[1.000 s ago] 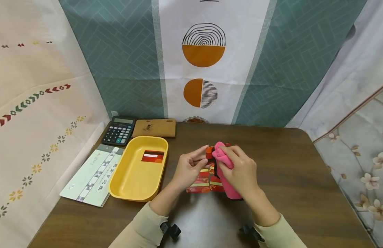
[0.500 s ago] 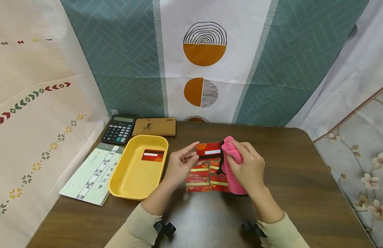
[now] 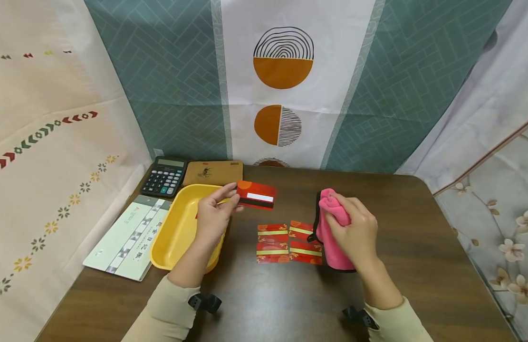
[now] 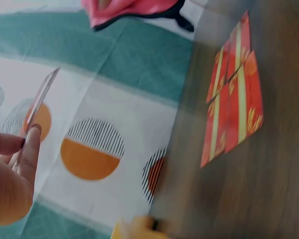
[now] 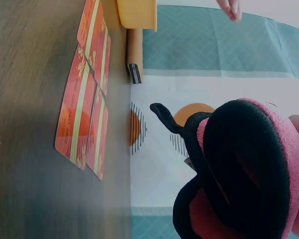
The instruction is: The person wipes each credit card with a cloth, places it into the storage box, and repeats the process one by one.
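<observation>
My left hand [image 3: 215,213] pinches a red card [image 3: 256,194] by its left end, above the right side of the yellow tray [image 3: 171,247]. The card has a white strip and a dark band; the left wrist view shows it nearly edge-on. In my right hand [image 3: 353,228] is a bunched pink cloth [image 3: 332,237] with black edging and a small black loop, gripped above the table to the right. Between the hands, several red cards [image 3: 272,252] with yellow stripes lie on the table in a two-by-two block. The left forearm hides part of the tray.
Left of the tray lies a pale green booklet [image 3: 124,237]. Behind it stand a black calculator [image 3: 163,178] and a brown wallet [image 3: 213,173]. The brown wooden table [image 3: 400,228] meets a patterned cloth [image 3: 281,128] at the back.
The left hand has drawn the red card away from the pink cloth and moved left toward the tray. The right hand has shifted slightly right with the cloth, uncovering more of the card block.
</observation>
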### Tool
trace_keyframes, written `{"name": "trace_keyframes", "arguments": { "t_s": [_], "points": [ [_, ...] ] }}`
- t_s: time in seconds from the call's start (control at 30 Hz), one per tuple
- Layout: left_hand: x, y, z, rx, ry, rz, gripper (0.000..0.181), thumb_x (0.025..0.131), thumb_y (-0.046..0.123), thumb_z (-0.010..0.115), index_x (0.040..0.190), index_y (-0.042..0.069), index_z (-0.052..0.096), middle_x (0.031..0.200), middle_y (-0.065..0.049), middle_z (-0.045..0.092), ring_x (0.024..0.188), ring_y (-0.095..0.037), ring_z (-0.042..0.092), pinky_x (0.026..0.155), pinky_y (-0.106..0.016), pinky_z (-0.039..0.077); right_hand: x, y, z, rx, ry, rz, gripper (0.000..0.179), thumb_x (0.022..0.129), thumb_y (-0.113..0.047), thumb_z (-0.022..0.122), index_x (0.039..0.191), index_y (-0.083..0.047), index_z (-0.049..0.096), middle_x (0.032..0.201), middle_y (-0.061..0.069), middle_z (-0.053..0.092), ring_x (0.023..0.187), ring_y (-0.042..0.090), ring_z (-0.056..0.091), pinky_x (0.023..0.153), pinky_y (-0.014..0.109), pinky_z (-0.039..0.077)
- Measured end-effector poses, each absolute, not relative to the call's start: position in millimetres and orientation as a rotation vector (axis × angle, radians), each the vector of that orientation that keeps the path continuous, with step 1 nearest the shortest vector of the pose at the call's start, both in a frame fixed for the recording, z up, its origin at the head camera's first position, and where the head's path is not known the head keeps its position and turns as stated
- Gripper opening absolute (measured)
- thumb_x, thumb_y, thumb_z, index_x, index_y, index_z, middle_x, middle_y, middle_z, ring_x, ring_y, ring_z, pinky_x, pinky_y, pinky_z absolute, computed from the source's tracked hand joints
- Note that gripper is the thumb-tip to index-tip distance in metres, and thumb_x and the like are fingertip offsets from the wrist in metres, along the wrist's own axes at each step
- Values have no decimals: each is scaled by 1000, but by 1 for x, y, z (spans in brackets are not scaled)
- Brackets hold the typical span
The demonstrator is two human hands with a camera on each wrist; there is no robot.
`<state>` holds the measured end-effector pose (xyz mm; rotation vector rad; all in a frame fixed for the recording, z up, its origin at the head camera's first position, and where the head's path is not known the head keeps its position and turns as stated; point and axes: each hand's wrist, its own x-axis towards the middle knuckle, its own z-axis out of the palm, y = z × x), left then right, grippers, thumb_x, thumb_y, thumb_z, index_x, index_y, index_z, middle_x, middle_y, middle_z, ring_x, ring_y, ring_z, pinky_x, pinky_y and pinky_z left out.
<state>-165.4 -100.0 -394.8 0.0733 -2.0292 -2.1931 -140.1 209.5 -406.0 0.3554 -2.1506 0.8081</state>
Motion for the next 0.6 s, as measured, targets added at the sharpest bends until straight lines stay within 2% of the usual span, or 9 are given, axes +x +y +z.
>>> {"name": "trace_keyframes", "arguments": {
  "t_s": [0.33, 0.6],
  "points": [
    [-177, -146, -395, 290, -1981, -2133, 35, 99, 6, 65, 133, 1, 65, 119, -12, 62, 82, -9, 72, 77, -27, 62, -139, 213, -411, 330, -2184, 803, 46, 76, -8, 87, 120, -7, 74, 96, 10, 72, 76, 23, 67, 62, 39, 56],
    [-186, -174, -408, 427, -2053, -1993, 34, 100, 9, 64, 134, 5, 66, 122, -11, 63, 93, -13, 70, 81, -32, 61, -141, 215, -415, 344, -2162, 831, 45, 75, -8, 87, 119, -9, 75, 95, 8, 73, 78, 24, 69, 71, 19, 50]
  ]
}}
